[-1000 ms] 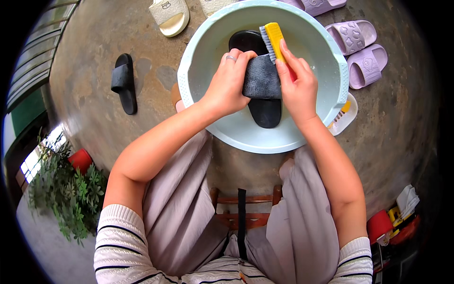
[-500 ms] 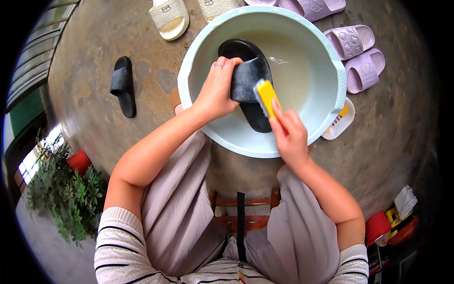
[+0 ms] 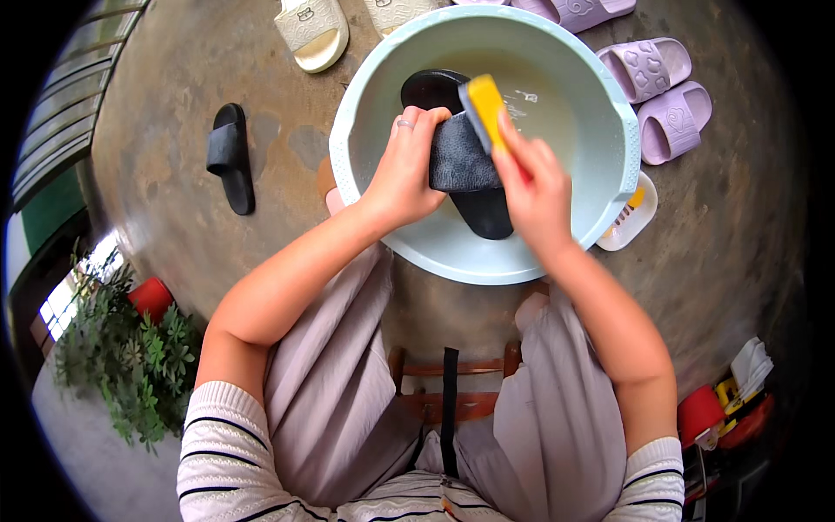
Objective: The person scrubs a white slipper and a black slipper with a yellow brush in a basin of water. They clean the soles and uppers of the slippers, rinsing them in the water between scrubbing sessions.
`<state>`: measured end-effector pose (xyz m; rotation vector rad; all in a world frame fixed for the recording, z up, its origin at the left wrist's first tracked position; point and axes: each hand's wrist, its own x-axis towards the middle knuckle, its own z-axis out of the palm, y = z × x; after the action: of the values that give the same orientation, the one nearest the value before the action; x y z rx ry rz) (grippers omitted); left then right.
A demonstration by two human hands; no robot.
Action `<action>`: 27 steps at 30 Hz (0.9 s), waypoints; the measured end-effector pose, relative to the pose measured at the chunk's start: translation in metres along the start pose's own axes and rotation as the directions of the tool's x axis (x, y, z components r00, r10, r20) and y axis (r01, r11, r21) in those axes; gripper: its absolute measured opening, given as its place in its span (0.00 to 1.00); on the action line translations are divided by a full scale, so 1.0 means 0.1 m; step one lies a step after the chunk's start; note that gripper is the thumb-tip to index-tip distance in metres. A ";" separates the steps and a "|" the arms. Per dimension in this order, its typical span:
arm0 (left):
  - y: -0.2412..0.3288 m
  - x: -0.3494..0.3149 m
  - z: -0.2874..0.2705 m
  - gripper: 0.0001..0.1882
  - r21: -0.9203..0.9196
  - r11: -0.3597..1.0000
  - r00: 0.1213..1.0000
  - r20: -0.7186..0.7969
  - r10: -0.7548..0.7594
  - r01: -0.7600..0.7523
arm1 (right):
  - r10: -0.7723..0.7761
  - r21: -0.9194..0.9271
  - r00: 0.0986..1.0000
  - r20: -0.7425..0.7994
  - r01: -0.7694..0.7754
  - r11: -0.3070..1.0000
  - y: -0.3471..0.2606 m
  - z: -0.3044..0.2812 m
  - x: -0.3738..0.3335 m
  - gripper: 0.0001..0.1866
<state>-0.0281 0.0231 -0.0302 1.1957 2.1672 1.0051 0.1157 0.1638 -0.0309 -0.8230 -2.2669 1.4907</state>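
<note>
In the head view, the left hand [image 3: 404,170] is curled around the left side of a black slipper [image 3: 465,157], gripping its strap. The slipper is held inside a pale blue basin [image 3: 345,165] with cloudy water, its heel end toward the person. The right hand [image 3: 532,187] is closed around the near end of a yellow brush [image 3: 484,109], bristles toward the strap's right edge.

The slipper looks wet and could twist or slide if the left hand's grip on one side loosened under a hard stroke. A stroke running too far left might scrape the left fingers, and a quick one could flick water over the rim.

The brush and right hand are blurred and cover part of the strap, so I cannot tell whether the bristles touch it. The left thumb and the slipper's underside are hidden; cream slippers [image 3: 317,39] are cut off above.
</note>
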 end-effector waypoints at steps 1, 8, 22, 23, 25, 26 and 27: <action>0.01 0.01 0.02 0.38 0.005 1.000 1.000 0.007 -0.010 0.010 | -0.016 0.039 0.998 -0.063 0.018 0.999 0.05 0.05 0.21 0.25; -0.07 -0.03 -0.07 0.38 0.006 1.000 1.000 0.000 0.003 -0.003 | 0.154 0.179 0.986 0.063 -0.163 0.970 0.19 -0.10 -0.47 0.24; -0.19 -0.20 -0.10 0.42 0.061 0.993 0.995 0.008 -0.102 0.101 | -0.023 -0.275 0.967 0.252 0.095 0.957 0.18 -0.30 -0.07 0.24; -0.19 -0.18 -0.11 0.42 0.091 0.991 0.995 -0.002 -0.102 0.102 | -0.057 -0.382 0.963 0.264 0.159 0.910 0.33 -0.25 0.18 0.25; -0.17 -0.17 -0.06 0.44 0.133 0.985 0.994 0.001 -0.112 0.111 | -0.111 -0.590 0.948 0.298 0.274 0.759 0.60 -0.21 0.54 0.27; -0.15 -0.16 -0.03 0.45 0.149 0.981 0.992 -0.019 -0.125 0.126 | -0.013 -0.653 0.946 0.323 0.233 0.721 0.63 -0.15 0.61 0.28; -0.14 -0.16 -0.01 0.45 0.169 0.975 0.989 -0.037 -0.142 0.146 | 0.087 -0.709 0.936 0.341 0.195 0.678 0.64 -0.07 0.65 0.28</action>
<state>-0.0279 0.0037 -0.0400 1.0858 2.3611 0.7899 0.0867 0.2277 -0.0899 -0.6842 -3.2065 0.6617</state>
